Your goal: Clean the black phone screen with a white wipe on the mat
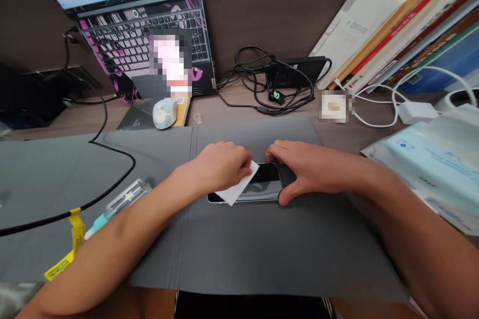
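Note:
A smartphone (262,187) lies flat, screen up, on the grey desk mat. My left hand (224,164) is closed on a white wipe (235,192), pressed over the left part of the screen. At the phone's right end, my right hand (305,167) grips it between thumb and fingers at the two corners. Dark glass shows between my hands. Left of my left forearm, a clear spray bottle (129,197) with a mint-coloured neck lies on its side.
Behind the grey mat (262,249) stand a laptop (145,45), a patterned mouse (165,112) and a black power adapter (295,72) with coiled cables. Books (396,35) lean at the back right, above a pale blue plastic packet (430,164). A black cable (112,187) with yellow tags crosses the left side.

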`<state>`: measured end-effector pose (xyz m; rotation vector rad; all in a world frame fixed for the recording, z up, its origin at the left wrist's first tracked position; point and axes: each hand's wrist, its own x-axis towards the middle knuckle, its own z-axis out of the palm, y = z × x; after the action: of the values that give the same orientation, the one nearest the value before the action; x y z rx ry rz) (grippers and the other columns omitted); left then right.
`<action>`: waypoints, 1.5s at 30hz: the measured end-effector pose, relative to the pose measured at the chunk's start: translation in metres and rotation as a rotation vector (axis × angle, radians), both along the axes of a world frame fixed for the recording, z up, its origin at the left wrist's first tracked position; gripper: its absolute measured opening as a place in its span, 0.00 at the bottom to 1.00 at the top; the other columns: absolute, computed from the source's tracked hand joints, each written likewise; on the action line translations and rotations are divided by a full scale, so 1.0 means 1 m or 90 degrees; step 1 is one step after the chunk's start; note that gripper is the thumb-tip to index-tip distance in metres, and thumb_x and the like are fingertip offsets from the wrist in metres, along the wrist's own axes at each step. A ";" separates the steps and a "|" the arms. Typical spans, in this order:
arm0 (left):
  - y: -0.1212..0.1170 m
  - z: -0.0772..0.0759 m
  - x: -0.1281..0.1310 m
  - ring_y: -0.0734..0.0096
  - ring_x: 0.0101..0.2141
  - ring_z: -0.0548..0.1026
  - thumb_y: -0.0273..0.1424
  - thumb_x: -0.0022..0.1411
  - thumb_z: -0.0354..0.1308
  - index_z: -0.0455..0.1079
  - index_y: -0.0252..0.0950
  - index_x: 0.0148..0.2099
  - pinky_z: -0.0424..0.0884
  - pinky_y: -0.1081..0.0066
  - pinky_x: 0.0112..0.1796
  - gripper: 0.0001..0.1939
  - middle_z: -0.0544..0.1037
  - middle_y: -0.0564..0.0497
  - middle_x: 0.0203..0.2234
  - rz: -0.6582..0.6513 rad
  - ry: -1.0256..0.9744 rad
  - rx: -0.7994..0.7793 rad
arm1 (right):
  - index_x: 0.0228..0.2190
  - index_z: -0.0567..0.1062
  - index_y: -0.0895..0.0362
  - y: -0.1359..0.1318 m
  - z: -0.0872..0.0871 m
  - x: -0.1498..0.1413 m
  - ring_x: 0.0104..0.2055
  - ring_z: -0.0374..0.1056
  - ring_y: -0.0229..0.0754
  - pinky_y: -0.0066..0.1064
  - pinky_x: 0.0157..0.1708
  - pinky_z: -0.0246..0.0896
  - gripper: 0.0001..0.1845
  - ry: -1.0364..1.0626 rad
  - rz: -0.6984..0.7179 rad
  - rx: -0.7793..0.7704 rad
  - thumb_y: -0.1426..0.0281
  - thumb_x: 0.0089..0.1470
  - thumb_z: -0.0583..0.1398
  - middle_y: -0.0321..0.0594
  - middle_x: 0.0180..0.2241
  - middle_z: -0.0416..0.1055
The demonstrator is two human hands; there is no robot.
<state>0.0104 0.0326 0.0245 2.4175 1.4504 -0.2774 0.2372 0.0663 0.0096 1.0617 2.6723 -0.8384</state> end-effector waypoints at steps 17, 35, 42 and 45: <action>-0.005 -0.002 0.012 0.61 0.29 0.78 0.33 0.72 0.49 0.74 0.40 0.37 0.62 0.68 0.28 0.13 0.79 0.49 0.27 -0.026 0.003 0.010 | 0.37 0.66 0.52 0.000 -0.011 0.007 0.34 0.67 0.46 0.32 0.31 0.50 0.37 0.069 0.007 0.076 0.42 0.38 0.73 0.37 0.38 0.72; -0.026 -0.007 0.027 0.56 0.31 0.81 0.31 0.75 0.46 0.72 0.38 0.44 0.61 0.68 0.25 0.13 0.82 0.47 0.30 -0.116 0.018 -0.003 | 0.37 0.62 0.51 -0.002 -0.009 0.007 0.33 0.67 0.48 0.33 0.30 0.51 0.40 0.049 -0.034 0.059 0.39 0.36 0.72 0.41 0.38 0.72; -0.021 0.002 0.015 0.62 0.31 0.80 0.33 0.75 0.48 0.73 0.40 0.41 0.59 0.68 0.27 0.13 0.81 0.51 0.30 -0.130 0.011 -0.045 | 0.37 0.62 0.51 -0.003 -0.008 0.005 0.34 0.68 0.49 0.33 0.30 0.51 0.39 0.044 -0.032 0.056 0.40 0.37 0.72 0.41 0.39 0.73; -0.023 -0.003 0.027 0.61 0.33 0.81 0.34 0.75 0.47 0.73 0.40 0.41 0.59 0.68 0.27 0.13 0.82 0.50 0.33 -0.125 -0.003 -0.038 | 0.37 0.62 0.51 -0.003 -0.008 0.006 0.34 0.68 0.48 0.33 0.30 0.51 0.40 0.044 -0.031 0.061 0.39 0.36 0.72 0.41 0.38 0.72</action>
<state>0.0369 0.0098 0.0215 2.5125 1.1862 -0.3524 0.2427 0.0633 0.0017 1.1442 2.7803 -0.7757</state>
